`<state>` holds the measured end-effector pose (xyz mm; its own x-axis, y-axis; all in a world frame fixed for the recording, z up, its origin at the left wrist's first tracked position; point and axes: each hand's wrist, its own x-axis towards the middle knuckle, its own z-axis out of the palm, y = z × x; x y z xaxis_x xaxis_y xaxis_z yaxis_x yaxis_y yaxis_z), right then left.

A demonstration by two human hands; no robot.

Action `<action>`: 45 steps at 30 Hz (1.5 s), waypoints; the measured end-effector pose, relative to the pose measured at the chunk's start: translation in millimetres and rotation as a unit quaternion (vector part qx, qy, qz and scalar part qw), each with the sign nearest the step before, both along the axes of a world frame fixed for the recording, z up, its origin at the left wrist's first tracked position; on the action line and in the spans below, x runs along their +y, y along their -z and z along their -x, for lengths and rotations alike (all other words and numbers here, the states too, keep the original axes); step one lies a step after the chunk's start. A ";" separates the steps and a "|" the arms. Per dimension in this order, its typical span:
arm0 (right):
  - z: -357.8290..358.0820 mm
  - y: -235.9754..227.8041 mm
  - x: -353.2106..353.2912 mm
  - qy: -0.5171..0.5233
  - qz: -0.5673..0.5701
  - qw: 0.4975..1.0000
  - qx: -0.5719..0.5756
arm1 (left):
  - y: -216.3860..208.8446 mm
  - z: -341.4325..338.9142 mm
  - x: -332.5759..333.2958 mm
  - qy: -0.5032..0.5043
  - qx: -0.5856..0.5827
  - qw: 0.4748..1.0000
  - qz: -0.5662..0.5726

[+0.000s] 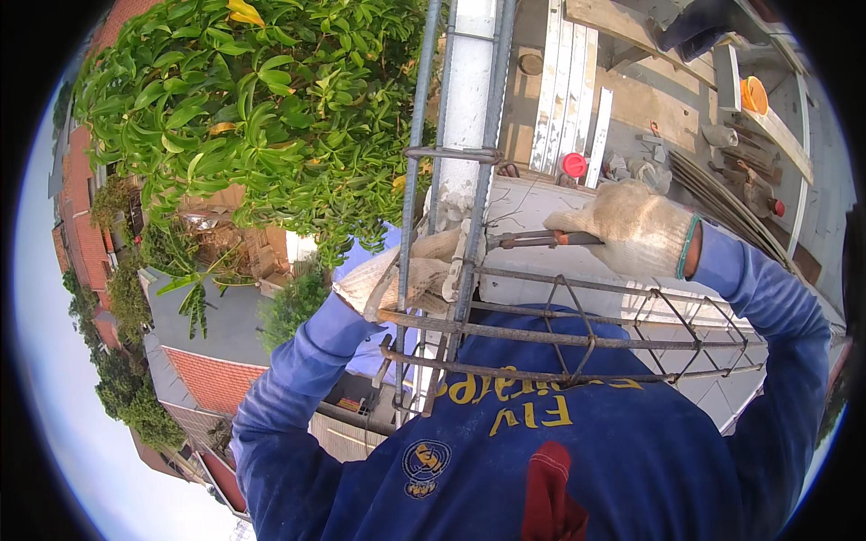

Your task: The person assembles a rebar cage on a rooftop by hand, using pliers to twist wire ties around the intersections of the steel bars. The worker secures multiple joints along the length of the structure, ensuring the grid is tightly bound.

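Observation:
In a white knitted glove, my right hand (636,230) is closed round the handles of end-cutting pincers (541,239). Their jaws point left and reach the steel bars of an upright rebar cage (469,212). My left hand (410,275), gloved too, reaches in among those bars with its fingers curled at the steel; one bar crosses in front of it and partly hides the grip. A second rebar cage (586,343), with bent stirrups, lies sideways in front of my chest and meets the upright one below my left hand. Thin wires (514,206) stick out near the joint.
Leafy branches (271,117) crowd the left, above red roofs (212,379) far below. Pale blocks (532,212) lie beyond the sideways cage. At the right are white boards (566,90), long rods (722,203), a red round thing (574,165) and an orange container (754,94).

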<state>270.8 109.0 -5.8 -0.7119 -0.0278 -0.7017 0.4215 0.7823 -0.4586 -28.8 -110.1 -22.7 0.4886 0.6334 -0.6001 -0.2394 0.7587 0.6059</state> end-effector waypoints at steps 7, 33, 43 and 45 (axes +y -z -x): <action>-15.7 0.6 -31.7 0.091 -0.060 0.994 0.025 | 16.9 1.3 -12.5 -0.001 0.010 1.000 -0.021; -3.8 -26.5 -70.2 0.130 -0.226 0.964 0.057 | 23.2 -11.9 -7.1 -0.006 0.010 0.998 0.068; -3.4 -19.1 -62.5 0.074 -0.222 0.972 0.032 | 30.2 -8.3 -15.0 -0.015 -0.008 0.999 0.043; -10.6 -14.6 -62.6 0.117 -0.174 0.976 0.064 | 21.9 -9.2 -8.2 -0.021 -0.033 0.997 0.060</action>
